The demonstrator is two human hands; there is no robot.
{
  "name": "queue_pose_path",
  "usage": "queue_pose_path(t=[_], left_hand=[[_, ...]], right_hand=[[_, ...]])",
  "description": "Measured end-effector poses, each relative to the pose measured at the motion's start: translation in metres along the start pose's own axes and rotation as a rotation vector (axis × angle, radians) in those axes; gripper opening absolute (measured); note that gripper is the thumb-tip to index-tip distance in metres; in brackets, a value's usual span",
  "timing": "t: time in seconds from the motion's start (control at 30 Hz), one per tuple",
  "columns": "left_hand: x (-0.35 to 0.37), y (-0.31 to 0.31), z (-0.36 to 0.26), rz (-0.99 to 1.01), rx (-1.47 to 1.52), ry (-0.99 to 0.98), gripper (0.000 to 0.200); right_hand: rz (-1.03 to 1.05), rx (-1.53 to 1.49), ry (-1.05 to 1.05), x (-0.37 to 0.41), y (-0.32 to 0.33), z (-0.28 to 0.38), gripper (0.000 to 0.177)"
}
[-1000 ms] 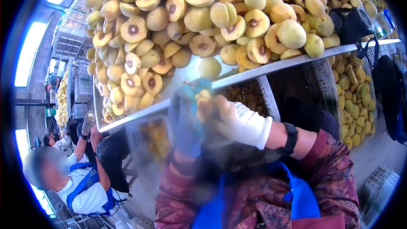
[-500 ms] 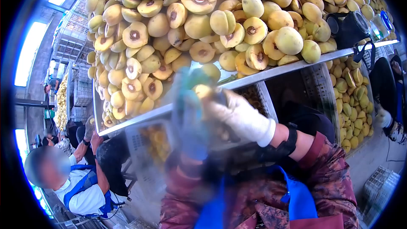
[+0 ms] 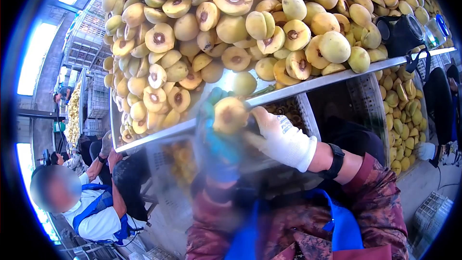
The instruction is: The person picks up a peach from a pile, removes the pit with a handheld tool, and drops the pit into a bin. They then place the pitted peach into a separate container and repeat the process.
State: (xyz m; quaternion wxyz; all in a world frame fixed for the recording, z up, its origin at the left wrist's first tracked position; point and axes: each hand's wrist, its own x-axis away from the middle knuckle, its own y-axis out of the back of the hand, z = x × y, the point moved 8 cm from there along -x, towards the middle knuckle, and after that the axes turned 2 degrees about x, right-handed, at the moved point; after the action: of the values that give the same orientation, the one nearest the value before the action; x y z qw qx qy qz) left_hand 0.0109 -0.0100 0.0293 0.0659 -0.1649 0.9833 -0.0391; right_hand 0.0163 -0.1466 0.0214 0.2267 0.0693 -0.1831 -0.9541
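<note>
Close to the table's front edge, my left hand (image 3: 216,139) in a blue-green glove is wrapped round a yellow peach half (image 3: 230,115). The brownish cut face of this half is turned toward me, slightly blurred. My right hand (image 3: 286,139), in a white glove, is beside it on the right, its fingers bent toward the fruit. Whatever sits between those fingers is dark and blurred, so I cannot make it out. A heap of yellow peaches (image 3: 187,28), many cut open with pits showing, covers the metal-edged table (image 3: 308,87) just beyond both hands.
Below the edge stand a crate with peach pieces (image 3: 180,161) and a crate of peach halves (image 3: 399,115). A black strapped item (image 3: 402,33) and a clear container (image 3: 433,32) rest at the table's right. A co-worker (image 3: 103,207) sits left; another person's gloved hand (image 3: 424,151) shows right.
The peach half in my left hand now shows its cut face more fully. My right hand has turned slightly, with its fingers spread a little away from the fruit. The whole view has shifted slightly.
</note>
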Motion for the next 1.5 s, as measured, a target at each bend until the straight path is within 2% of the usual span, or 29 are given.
queue_pose_path(t=[0.07,0.17,0.27,0.3,0.4,0.43,0.5,0.6,0.67,0.73,0.83,0.9,1.03,1.17,1.37,1.47,1.5], left_hand=[[0.003,-0.004,0.01,0.004,0.208,0.168,0.056],[0.005,-0.011,0.004,0.076,0.172,0.101,0.05],[0.01,-0.015,0.006,0.064,0.165,0.043,0.043],[0.008,-0.014,0.017,0.069,0.346,0.168,0.044],[0.001,0.001,0.035,-0.055,0.488,0.269,0.045],[-0.004,0.011,0.033,-0.039,0.236,0.16,0.045],[-0.003,0.009,0.017,-0.003,-0.009,-0.054,0.046],[0.002,-0.005,0.0,0.016,-0.124,-0.118,0.047],[0.007,-0.013,-0.001,0.028,0.024,-0.054,0.048],[0.008,-0.009,0.004,0.071,-0.063,-0.086,0.047],[0.012,-0.014,-0.008,0.084,-0.355,-0.24,0.047],[0.015,-0.017,-0.013,0.101,-0.445,-0.309,0.046],[0.015,-0.013,-0.008,0.1,-0.36,-0.256,0.044],[0.016,-0.01,-0.011,0.054,-0.399,-0.276,0.045],[0.017,-0.011,-0.006,0.078,-0.314,-0.25,0.05],[0.022,-0.007,-0.01,0.037,-0.506,-0.269,0.053],[0.022,-0.007,-0.009,0.041,-0.461,-0.236,0.054]], right_hand=[[0.018,0.046,0.009,0.0,-0.003,-0.002,0.034],[0.036,0.1,0.009,0.001,-0.007,-0.004,0.031],[0.08,0.152,0.026,0.004,-0.012,-0.003,0.03],[0.122,0.187,0.034,0.005,-0.014,-0.003,0.029],[0.257,0.18,0.096,0.008,-0.022,-0.007,0.028],[0.302,0.158,0.123,0.009,-0.026,-0.006,0.027],[0.175,0.125,0.076,0.005,-0.013,-0.001,0.028],[0.087,0.107,0.051,0.003,-0.008,-0.003,0.029],[0.07,0.071,0.036,0.003,-0.011,-0.002,0.029],[0.072,0.071,0.041,0.003,-0.013,-0.003,0.029],[0.056,0.051,0.051,0.004,-0.017,-0.006,0.028],[0.04,0.032,0.068,0.006,-0.018,-0.005,0.027],[0.02,-0.029,0.096,0.008,-0.017,-0.003,0.027],[-0.014,-0.052,0.081,0.008,-0.016,0.001,0.026],[0.051,-0.061,0.076,0.009,-0.026,-0.007,0.023],[0.034,-0.192,0.146,0.009,-0.039,-0.017,0.022],[0.039,-0.19,0.144,0.009,-0.04,-0.016,0.023]])
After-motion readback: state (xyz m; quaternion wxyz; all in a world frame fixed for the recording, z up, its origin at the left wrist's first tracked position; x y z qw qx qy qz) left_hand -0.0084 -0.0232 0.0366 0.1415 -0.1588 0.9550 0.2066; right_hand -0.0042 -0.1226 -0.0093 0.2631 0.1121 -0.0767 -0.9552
